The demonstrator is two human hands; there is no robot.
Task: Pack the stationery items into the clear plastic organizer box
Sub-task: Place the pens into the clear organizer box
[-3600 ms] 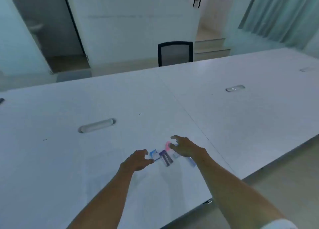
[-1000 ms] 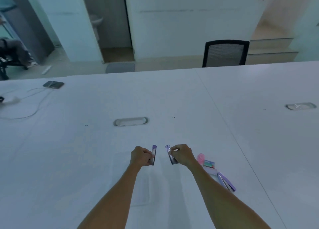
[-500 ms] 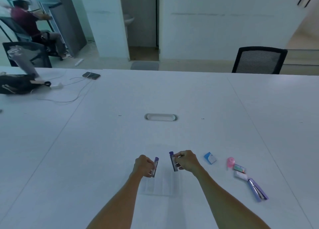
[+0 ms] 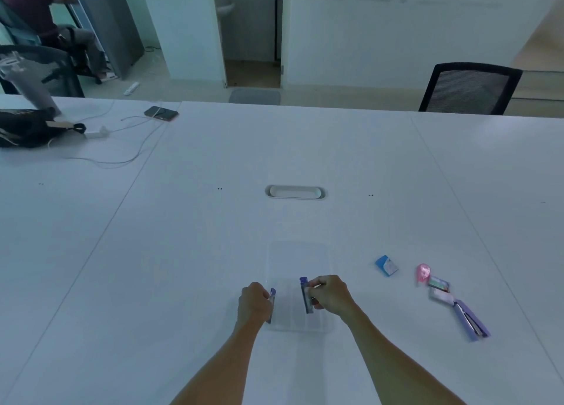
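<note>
On the near middle of the wide white table [image 4: 305,148] lies the clear plastic organizer box [image 4: 300,319], so transparent that its walls barely show, with its open lid [image 4: 297,258] lying flat on the far side. The left hand [image 4: 254,302] is curled around a slim purple-capped pen [image 4: 271,304] at the box's left edge, and the right hand [image 4: 329,294] pinches a second purple-capped pen [image 4: 305,294], held nearly upright over the middle of the box. Still waiting well to the right are a small blue eraser [image 4: 386,265], a pink round tape dispenser [image 4: 422,272], two small flat packets [image 4: 439,288] and a lilac stapler [image 4: 471,320]. The likely trouble is the box itself: being so hard to see, a pen could be lowered onto a wall or divider and tip out, or the left-hand pen could land outside the edge. A nudge might also slide the light box across the smooth table.
</note>
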